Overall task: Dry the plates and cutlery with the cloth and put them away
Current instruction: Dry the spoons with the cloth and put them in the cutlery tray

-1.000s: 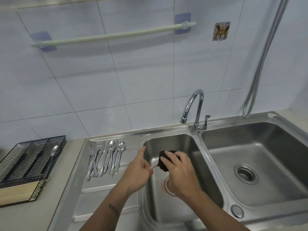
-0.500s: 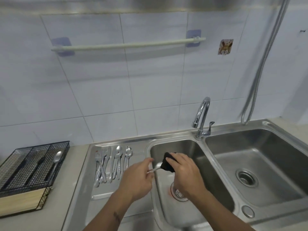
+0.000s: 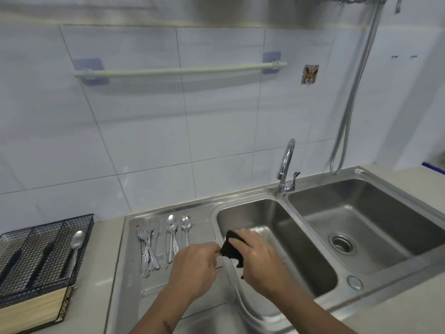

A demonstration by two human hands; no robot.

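My right hand (image 3: 258, 257) grips a black cloth (image 3: 231, 249) over the left edge of the left sink basin (image 3: 289, 227). My left hand (image 3: 195, 263) pinches the handle of a piece of cutlery whose other end is wrapped inside the cloth; only a sliver of the handle shows between the hands. Forks (image 3: 147, 247) and spoons (image 3: 175, 235) lie side by side on the steel drainboard (image 3: 199, 232), just left of my left hand. A black wire cutlery tray (image 3: 36, 256) on the counter at far left holds one spoon (image 3: 76, 244).
A tap (image 3: 285, 169) stands between the two basins, the right basin (image 3: 366, 227) with an open drain. A towel rail (image 3: 180, 69) and a hanging hose (image 3: 349, 104) are on the tiled wall. A wooden part sits under the wire tray (image 3: 31, 309).
The view has tilted up and shifted left. My left hand closed from pointing to pinching the handle, and both hands drifted a little toward the drainboard with the cloth around the cutlery.
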